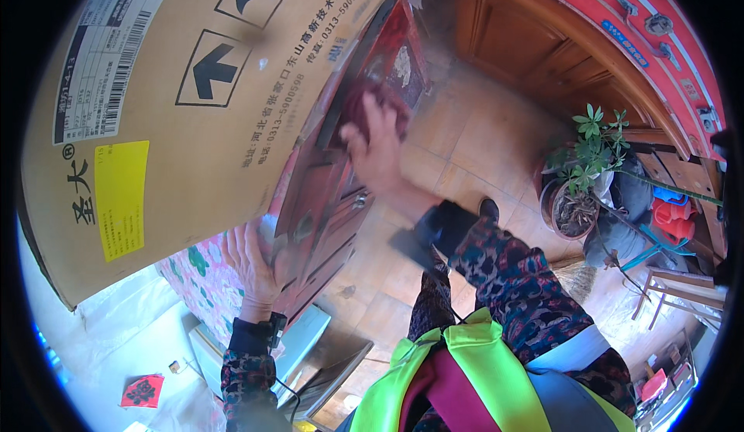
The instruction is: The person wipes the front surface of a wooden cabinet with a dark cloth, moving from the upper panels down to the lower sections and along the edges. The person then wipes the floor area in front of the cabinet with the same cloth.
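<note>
A dark red cloth (pixel 397 111) is bunched under my right hand (pixel 376 147), which presses it toward the dark red wooden cabinet (pixel 335 192). That hand is slightly smeared by motion. My left hand (pixel 252 269) rests with its fingers stretched out on the floral cover (pixel 198 278) at the cabinet's top edge, and it holds nothing. Above it, a large cardboard box (pixel 194 134) with a yellow label and a white label stands on the cabinet top. Dark wristbands and patterned sleeves cover both my wrists and forearms.
A potted plant (pixel 570 211) stands at the right on the tiled floor (pixel 484 134), near a straw broom (pixel 575 278) and a small wooden stool (pixel 682 289). Red watering can-like items (pixel 673 219) lie behind. A brown wooden door (pixel 527 41) is at the far side.
</note>
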Available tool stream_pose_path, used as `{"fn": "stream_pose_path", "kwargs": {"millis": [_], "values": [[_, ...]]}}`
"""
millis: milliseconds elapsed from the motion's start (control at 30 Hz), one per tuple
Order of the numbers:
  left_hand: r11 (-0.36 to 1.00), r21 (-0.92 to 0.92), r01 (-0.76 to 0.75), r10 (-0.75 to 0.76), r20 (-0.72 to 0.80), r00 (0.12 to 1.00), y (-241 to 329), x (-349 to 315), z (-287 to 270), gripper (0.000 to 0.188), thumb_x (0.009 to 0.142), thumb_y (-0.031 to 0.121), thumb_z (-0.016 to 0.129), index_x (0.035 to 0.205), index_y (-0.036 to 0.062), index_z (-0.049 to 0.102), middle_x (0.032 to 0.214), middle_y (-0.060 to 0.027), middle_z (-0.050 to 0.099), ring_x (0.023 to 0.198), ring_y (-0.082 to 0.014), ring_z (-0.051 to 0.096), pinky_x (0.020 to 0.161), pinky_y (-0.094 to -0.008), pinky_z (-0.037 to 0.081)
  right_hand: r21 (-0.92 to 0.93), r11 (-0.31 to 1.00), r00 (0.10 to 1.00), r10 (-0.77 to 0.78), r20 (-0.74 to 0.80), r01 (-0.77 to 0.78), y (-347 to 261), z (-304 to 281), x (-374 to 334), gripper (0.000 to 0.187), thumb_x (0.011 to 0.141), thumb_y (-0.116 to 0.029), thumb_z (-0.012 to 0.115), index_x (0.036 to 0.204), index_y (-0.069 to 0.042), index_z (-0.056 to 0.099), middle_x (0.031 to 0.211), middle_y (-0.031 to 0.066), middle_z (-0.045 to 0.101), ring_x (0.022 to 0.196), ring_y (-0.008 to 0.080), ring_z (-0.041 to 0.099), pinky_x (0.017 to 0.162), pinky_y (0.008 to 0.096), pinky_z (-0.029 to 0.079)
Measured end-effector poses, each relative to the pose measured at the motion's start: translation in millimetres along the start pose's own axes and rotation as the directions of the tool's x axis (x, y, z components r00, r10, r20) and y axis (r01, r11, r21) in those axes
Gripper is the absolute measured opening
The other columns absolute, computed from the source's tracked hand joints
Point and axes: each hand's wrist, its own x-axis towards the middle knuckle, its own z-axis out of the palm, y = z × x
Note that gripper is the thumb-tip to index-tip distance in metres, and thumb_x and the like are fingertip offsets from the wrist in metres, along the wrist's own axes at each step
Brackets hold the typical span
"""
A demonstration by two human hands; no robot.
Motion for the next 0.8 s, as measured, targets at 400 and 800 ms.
{"fn": "stream_pose_path", "kwargs": {"millis": [400, 800], "values": [[0.999, 0.042, -0.032, 0.033, -0.028, 0.999, -3.0, -4.3, 5.2, 0.071, 0.094, 0.048, 0.052, 0.142, -0.0029, 0.038, 0.146, -0.026, 0.041, 0.138, -0.0421, 0.034, 0.114, -0.0566, 0.018, 0.497, 0.742, 0.882, 0.457, 0.117, -0.45, 46.8, -15.3, 16.2, 0.056, 0.094, -0.027, 0.061, 0.143, -0.007, 0.043, 0.126, 0.0288, 0.056, 0.111, 0.0425, 0.058, 0.096, 0.0454, 0.046], [0.998, 0.039, -0.047, 0.048, -0.032, 0.998, 2.4, 1.3, -0.2, 0.074, 0.094, 0.05, 0.053, 0.143, -0.002, 0.037, 0.147, -0.0251, 0.04, 0.138, -0.0412, 0.034, 0.115, -0.0555, 0.016, 0.344, 0.755, 0.827, 0.473, 0.304, -0.558, 20.3, -16.2, -63.6, 0.059, 0.093, -0.023, 0.064, 0.142, 0.001, 0.043, 0.093, 0.0124, 0.071, 0.088, 0.0165, 0.067, 0.083, 0.0303, 0.052]]}}
